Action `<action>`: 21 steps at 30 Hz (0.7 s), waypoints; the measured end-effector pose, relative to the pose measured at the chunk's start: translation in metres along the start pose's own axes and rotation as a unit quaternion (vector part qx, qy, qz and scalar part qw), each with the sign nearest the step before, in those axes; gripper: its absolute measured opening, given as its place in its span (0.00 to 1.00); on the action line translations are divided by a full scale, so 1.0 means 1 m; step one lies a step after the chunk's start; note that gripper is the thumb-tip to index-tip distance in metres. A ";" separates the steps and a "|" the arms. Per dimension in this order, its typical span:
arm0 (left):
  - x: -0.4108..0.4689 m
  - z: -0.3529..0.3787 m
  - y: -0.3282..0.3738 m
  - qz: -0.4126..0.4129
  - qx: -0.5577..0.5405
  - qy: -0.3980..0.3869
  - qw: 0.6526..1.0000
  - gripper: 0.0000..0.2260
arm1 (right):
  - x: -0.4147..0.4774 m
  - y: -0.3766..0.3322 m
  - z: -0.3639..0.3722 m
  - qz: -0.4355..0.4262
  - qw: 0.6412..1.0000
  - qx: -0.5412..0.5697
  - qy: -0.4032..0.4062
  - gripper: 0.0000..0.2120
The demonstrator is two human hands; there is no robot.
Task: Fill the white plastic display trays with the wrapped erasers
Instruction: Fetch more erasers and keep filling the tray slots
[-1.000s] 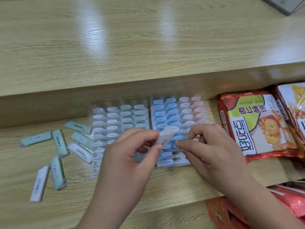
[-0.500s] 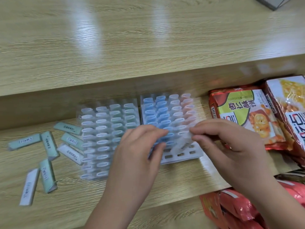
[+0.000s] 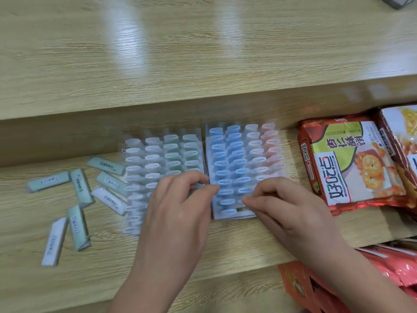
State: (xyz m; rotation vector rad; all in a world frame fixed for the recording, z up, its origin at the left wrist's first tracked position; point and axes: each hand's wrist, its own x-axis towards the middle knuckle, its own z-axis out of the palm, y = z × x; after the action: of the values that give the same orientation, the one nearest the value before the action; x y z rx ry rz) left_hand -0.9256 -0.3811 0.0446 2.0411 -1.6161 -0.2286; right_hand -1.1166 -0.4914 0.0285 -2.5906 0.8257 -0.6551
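Two white plastic display trays lie side by side on the lower wooden shelf. The left tray [image 3: 158, 152] holds pale and green wrapped erasers. The right tray [image 3: 268, 154] holds blue, white and pink ones; a bare strip shows at its front edge [image 3: 244, 213]. My left hand [image 3: 178, 213] lies over the seam between the trays, its bent fingertips touching the right tray's left edge. My right hand [image 3: 291, 206] pinches a pale wrapped eraser [image 3: 253, 190], blurred, down at the right tray's front rows. Several loose erasers [image 3: 77, 188] lie left of the trays.
Red and green biscuit packs [image 3: 352, 163] sit right of the trays, touching distance from my right hand. More red packets [image 3: 338, 288] lie below at the bottom right. A raised wooden counter [image 3: 203, 53] runs behind the shelf. A grey object's corner [image 3: 397, 1] shows at the top right.
The eraser passed from my left hand's pinch to my right hand and went down to the right tray's front rows. My left hand dropped onto the trays. The camera view shifted.
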 end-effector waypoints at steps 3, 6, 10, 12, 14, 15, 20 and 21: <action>-0.005 -0.006 -0.010 -0.006 0.000 0.022 1.000 0.13 | 0.004 -0.006 -0.003 0.012 1.000 -0.024 -0.003 0.06; -0.014 -0.019 -0.028 -0.026 -0.013 0.038 0.999 0.11 | 0.012 -0.021 -0.007 0.033 0.999 0.024 0.031 0.08; -0.039 -0.043 -0.068 -0.108 -0.029 0.071 0.991 0.10 | 0.043 -0.080 0.017 0.033 0.996 0.083 0.031 0.10; -0.057 -0.055 -0.092 -0.138 -0.029 0.086 0.986 0.09 | 0.061 -0.115 0.040 0.003 0.997 0.077 -0.013 0.10; -0.076 -0.067 -0.117 -0.171 -0.029 0.098 0.980 0.11 | 0.075 -0.145 0.064 -0.029 0.995 0.074 -0.054 0.11; -0.084 -0.073 -0.128 -0.191 -0.026 0.101 0.976 0.11 | 0.081 -0.158 0.075 -0.043 0.994 0.069 -0.068 0.11; -0.117 -0.091 -0.177 -0.322 0.006 0.053 0.945 0.13 | 0.099 -0.208 0.126 -0.061 0.984 -0.039 -0.165 0.13; -0.121 -0.092 -0.182 -0.341 0.003 0.034 0.940 0.16 | 0.102 -0.215 0.135 -0.051 0.978 -0.069 -0.189 0.15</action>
State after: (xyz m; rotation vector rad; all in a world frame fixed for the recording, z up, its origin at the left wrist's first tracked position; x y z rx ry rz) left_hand -0.7624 -0.2126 0.0102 2.5122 -0.8111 -0.3864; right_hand -0.8751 -0.3632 0.0446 -2.7704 0.6371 -0.1197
